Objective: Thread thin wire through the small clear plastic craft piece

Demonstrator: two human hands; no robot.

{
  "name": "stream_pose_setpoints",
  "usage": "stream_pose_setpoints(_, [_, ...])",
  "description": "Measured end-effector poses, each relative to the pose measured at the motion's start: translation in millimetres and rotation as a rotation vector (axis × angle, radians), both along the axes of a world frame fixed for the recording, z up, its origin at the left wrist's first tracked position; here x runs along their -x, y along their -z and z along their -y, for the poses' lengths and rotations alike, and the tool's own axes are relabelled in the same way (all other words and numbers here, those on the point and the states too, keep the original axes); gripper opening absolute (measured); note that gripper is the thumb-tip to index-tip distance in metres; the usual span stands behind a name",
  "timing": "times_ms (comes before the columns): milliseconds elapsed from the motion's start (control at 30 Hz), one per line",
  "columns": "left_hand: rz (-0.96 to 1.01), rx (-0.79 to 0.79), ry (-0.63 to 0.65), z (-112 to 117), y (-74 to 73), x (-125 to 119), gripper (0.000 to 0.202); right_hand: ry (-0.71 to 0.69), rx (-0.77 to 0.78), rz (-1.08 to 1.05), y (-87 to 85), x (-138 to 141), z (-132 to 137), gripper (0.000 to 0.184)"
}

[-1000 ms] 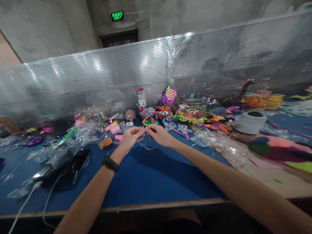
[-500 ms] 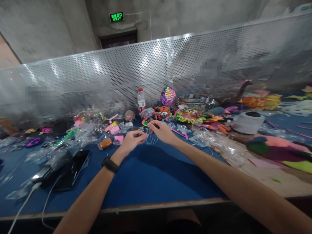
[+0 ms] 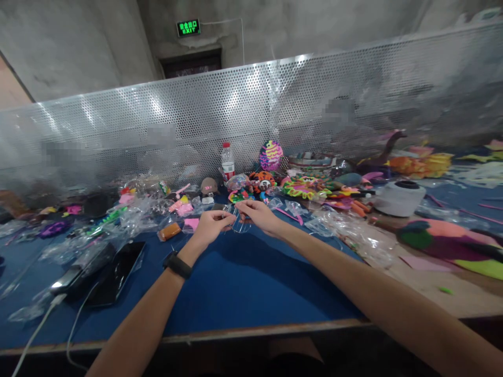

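Between my fingertips is a small see-through frame of thin wire (image 3: 242, 227), with a curved outline and a few lines across it. My left hand (image 3: 211, 227), a dark band on its wrist, pinches its left side between thumb and fingers. From the right, my right hand (image 3: 260, 215) closes thumb and fingers on its upper part. Both hands are held above the blue table top (image 3: 251, 283). Just behind them lie colourful clay pieces (image 3: 237, 196), and a pink piece (image 3: 192, 224) is beside my left hand.
A black phone (image 3: 118, 275) and a dark device with a white cable (image 3: 76, 275) lie at left. Clear plastic wrappers (image 3: 357, 235) and clay figures crowd the back and right. A red-capped bottle (image 3: 228, 162) stands before the perforated metal screen (image 3: 196, 120).
My right hand has lowered slightly and come closer to my left, and the wire frame has tipped lower with it. My left hand has hardly moved.
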State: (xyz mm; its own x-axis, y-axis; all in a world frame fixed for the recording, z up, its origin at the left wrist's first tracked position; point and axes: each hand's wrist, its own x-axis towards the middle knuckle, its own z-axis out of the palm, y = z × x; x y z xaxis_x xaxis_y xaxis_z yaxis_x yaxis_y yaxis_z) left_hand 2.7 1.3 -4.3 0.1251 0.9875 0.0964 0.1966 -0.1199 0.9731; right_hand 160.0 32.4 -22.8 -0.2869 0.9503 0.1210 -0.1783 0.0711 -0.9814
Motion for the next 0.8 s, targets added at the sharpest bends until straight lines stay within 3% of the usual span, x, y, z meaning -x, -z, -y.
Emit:
stream_pose_setpoints(233, [-0.041,-0.029,0.019,-1,-0.7,2,0.021,0.015,-0.025,-0.030,3.2,-2,-4,0.035])
stream_pose_setpoints(600, [0.019,0.138,-0.007,1,-1.5,1,0.022,0.035,-0.130,0.064,4.1,-14,-16,0.038])
stream_pose_setpoints(800, [0.089,0.098,-0.011,-4,1.2,3,0.025,-0.005,0.006,0.006,4.2,-12,-12,0.027])
